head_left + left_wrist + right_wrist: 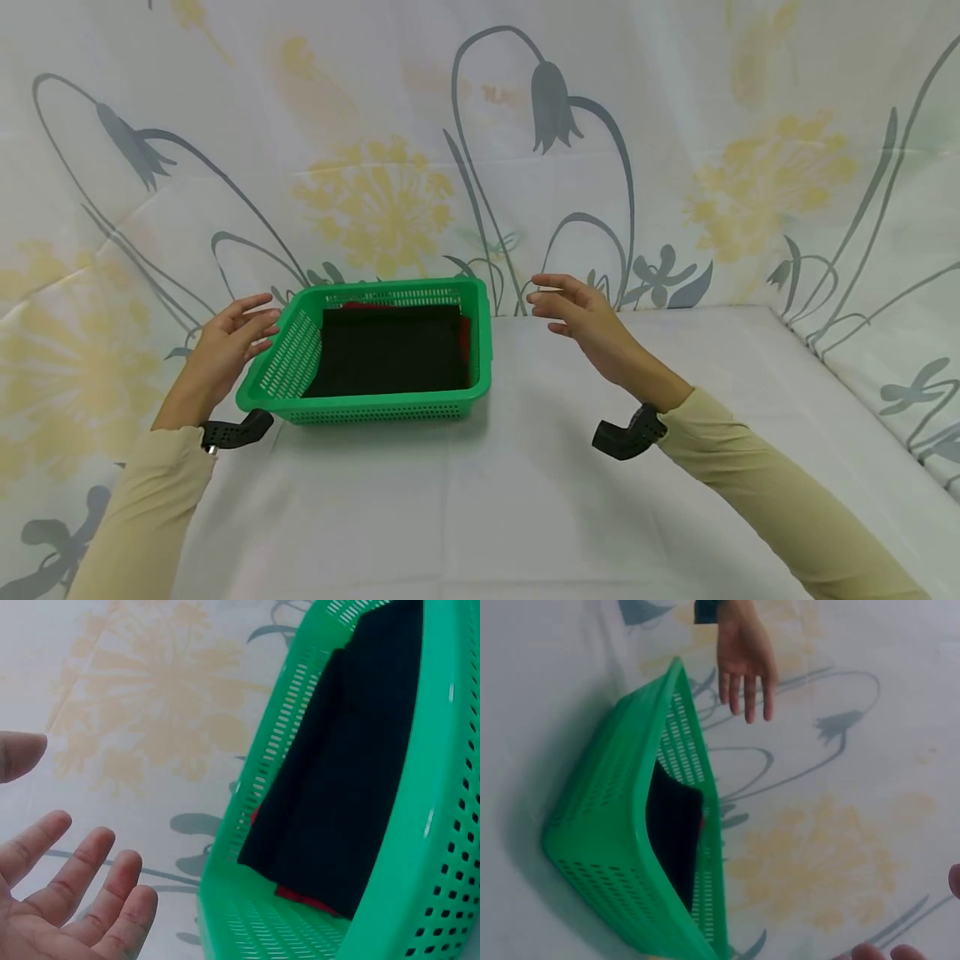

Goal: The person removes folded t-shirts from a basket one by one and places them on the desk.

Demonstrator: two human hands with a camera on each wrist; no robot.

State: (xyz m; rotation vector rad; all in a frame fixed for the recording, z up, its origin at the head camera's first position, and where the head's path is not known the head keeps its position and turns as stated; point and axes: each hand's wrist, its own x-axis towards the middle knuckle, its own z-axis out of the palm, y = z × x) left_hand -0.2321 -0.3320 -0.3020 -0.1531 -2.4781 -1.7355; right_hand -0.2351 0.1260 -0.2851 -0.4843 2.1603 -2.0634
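A green plastic basket [375, 406] with perforated walls stands on the white-covered table. Inside it lies a folded black cloth [390, 350], and bits of red cloth [465, 342] peek out at its side and back. My left hand [228, 346] hovers by the basket's left rim, fingers extended and loosely bent, holding nothing. In the left wrist view its fingers [90, 862] are spread apart from the basket. To the right of the basket, my right hand [577, 317] is raised in the air with relaxed fingers and nothing in it.
A white cloth with grey and yellow flower prints [547, 108] hangs behind the table and continues along the sides. The white tabletop [525, 508] stretches in front of the basket and to its right. Each wrist wears a black camera strap [240, 429].
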